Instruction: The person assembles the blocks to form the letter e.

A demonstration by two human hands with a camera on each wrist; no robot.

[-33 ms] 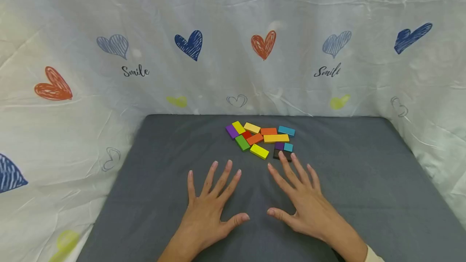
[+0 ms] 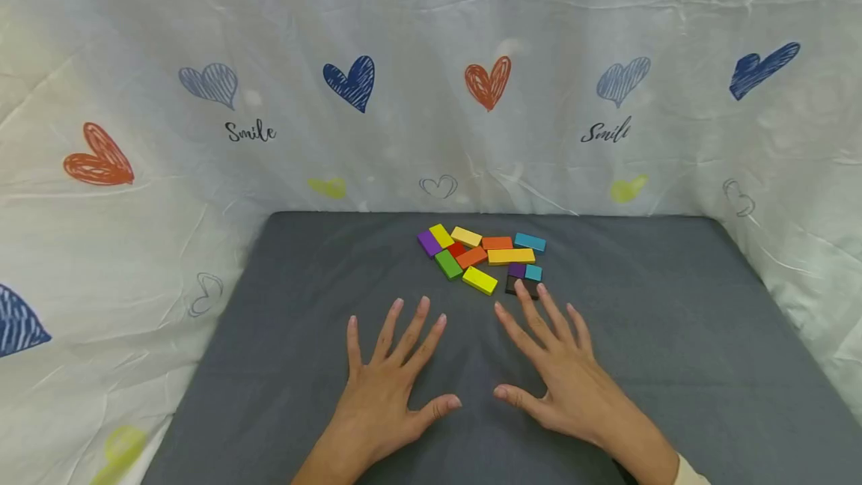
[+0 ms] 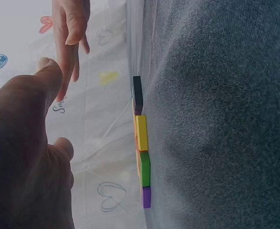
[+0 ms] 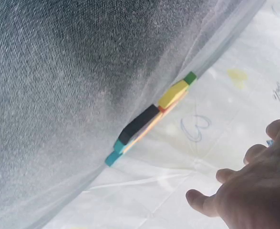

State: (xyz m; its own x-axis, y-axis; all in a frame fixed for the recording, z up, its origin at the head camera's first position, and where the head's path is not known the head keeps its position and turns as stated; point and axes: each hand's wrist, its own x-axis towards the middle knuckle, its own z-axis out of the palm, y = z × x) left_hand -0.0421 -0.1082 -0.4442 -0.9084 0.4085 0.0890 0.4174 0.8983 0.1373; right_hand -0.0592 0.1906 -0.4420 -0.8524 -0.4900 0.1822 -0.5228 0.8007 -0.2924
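My left hand (image 2: 384, 395) is spread with straight fingers over the near left part of the grey-covered table (image 2: 283, 275), holding nothing. To its right, my right hand (image 2: 572, 380) is spread the same way; its fingertips overlap a black block (image 2: 513, 285) in the head view. Both wrist views show the hands raised above the cloth, apart from the blocks. Beyond them lies a flat cluster of coloured blocks, among them a yellow block (image 2: 480, 281), a green block (image 2: 448, 264), a purple block (image 2: 429, 243), an amber block (image 2: 511, 257) and a blue block (image 2: 530, 242).
A red block (image 2: 456, 249), orange block (image 2: 471, 257) and pale yellow block (image 2: 466, 236) lie within the cluster. A small teal block (image 2: 533, 272) sits behind the black one. Behind the table hangs a white curtain (image 2: 417, 141) printed with hearts.
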